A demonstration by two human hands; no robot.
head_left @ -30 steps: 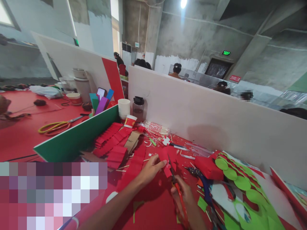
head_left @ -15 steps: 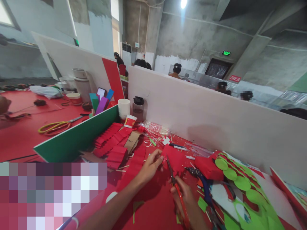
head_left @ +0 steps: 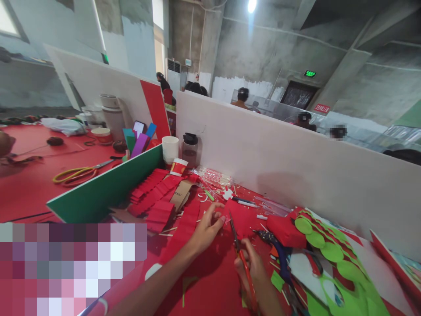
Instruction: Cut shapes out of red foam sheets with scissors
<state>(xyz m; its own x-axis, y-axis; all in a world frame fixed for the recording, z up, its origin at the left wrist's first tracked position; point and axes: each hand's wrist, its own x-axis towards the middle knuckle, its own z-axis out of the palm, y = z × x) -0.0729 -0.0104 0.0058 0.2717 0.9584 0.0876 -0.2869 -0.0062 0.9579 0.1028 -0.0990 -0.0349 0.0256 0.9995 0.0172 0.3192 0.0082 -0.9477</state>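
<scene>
Fingers of the left hand (head_left: 208,226) pinch a thin red sheet (head_left: 242,216) at its edge; those of the right hand (head_left: 255,263) grasp slim-bladed scissors (head_left: 236,241) with orange-red handles, tips at the sheet. Both are over the red desk (head_left: 210,285), left of flat, rounded green pieces (head_left: 332,252). A smooth white board (head_left: 289,153) stands behind, below rough, patchy concrete walls (head_left: 263,48).

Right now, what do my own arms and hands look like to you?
Your left forearm and right forearm are bare, with no sleeves showing. Your left hand and right hand are ungloved, and I see no watch or bracelet.
</scene>
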